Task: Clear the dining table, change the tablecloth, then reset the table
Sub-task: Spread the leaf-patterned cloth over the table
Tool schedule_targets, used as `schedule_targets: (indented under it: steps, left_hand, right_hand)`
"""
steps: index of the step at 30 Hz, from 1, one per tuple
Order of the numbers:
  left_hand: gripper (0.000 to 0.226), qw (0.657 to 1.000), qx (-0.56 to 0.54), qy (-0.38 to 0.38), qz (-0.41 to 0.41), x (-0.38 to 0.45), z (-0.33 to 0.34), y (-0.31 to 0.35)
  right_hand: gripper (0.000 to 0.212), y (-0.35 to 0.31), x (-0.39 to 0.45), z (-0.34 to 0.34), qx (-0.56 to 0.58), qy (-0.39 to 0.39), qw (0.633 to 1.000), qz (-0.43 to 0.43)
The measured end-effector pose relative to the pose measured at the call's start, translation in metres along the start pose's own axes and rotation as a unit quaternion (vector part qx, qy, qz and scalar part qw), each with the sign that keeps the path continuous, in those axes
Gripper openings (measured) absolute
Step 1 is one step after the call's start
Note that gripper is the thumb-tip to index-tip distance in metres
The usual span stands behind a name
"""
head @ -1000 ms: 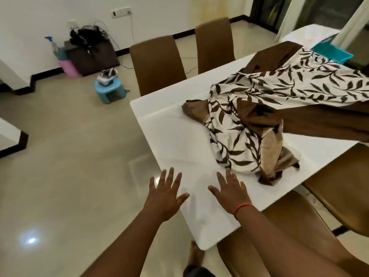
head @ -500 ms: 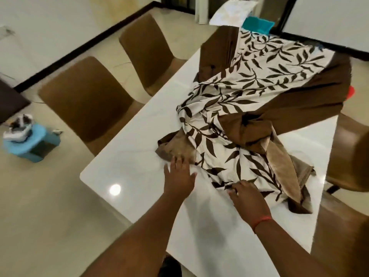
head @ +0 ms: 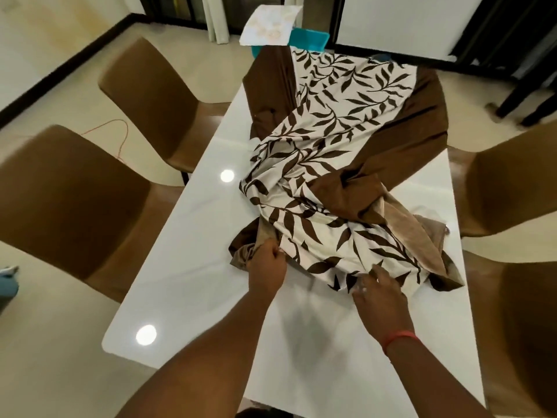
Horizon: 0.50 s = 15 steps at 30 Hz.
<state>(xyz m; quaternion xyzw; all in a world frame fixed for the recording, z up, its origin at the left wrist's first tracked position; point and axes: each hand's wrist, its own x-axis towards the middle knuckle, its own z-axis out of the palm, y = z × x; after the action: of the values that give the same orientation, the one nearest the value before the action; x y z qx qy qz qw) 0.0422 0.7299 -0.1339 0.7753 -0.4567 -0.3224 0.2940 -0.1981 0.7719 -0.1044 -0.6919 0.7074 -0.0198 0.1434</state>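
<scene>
My left hand (head: pixel 266 267) is curled tight on a bunched brown corner of the leaf-print tablecloth (head: pixel 331 188), which lies rumpled across the far half of the white dining table (head: pixel 193 267). My right hand (head: pixel 378 292) rests on the near hem with fingers bent into the folds; I cannot tell whether it truly grips. If only one hand has hold, I judge the pull would drag the cloth askew, or it could slide off toward the chair (head: pixel 512 182) on my right. The teal bin (head: pixel 307 40) sits beyond the far end.
</scene>
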Motion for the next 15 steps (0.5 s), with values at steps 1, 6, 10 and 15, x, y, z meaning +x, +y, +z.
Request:
schedule_targets:
  steps: [1, 6, 10, 15]
  left_hand:
    - [0.014, 0.999, -0.038, 0.006, -0.014, -0.005, -0.005, 0.001]
    - [0.012, 0.996, -0.076, 0.04, -0.001, -0.037, -0.038, 0.009]
    - [0.009, 0.996, -0.08, 0.046, 0.018, -0.067, -0.068, 0.013]
    - [0.016, 0.989, -0.13, 0.074, 0.022, -0.101, -0.109, 0.024]
  right_hand:
    - [0.03, -0.01, -0.002, 0.002, 0.005, 0.004, 1.0, -0.014]
    - [0.037, -0.074, -0.017, 0.005, 0.069, -0.009, 0.989, -0.131]
    - [0.038, -0.112, -0.029, 0.008, 0.105, -0.057, 0.973, -0.2]
    - [0.043, -0.148, -0.045, 0.002, 0.123, 0.039, 0.96, -0.248]
